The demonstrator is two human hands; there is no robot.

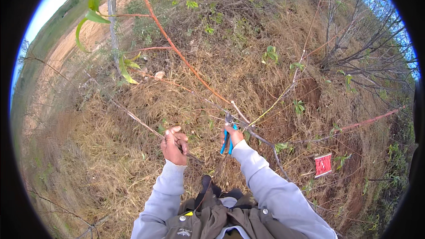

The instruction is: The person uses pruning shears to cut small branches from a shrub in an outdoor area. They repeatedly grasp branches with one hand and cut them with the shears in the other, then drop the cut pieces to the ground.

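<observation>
My left hand (175, 145) grips a thin, leafless cut branch (137, 119) that slants up to the left. In my right hand (235, 135) are pruning shears (224, 142) with blue handles. Their dark metal blades (228, 118) lie at a grey branch, just below a fork; whether they are around it or only beside it I cannot tell. From that fork rise an orange-brown shoot (186, 58) with a pale cut stub (233, 103) near its base, and a yellow-green shoot (270, 108) leaning right. The main branch (276, 154) runs down past my right forearm.
Dry grass (109, 159) covers the sloping ground. On the right lies a red-and-white item (323, 165), perhaps a wound cord. A reddish branch (372, 121) reaches right, below a bare shrub (345, 46). A grey post or trunk (113, 23) stands upper left, near a dirt track (89, 36).
</observation>
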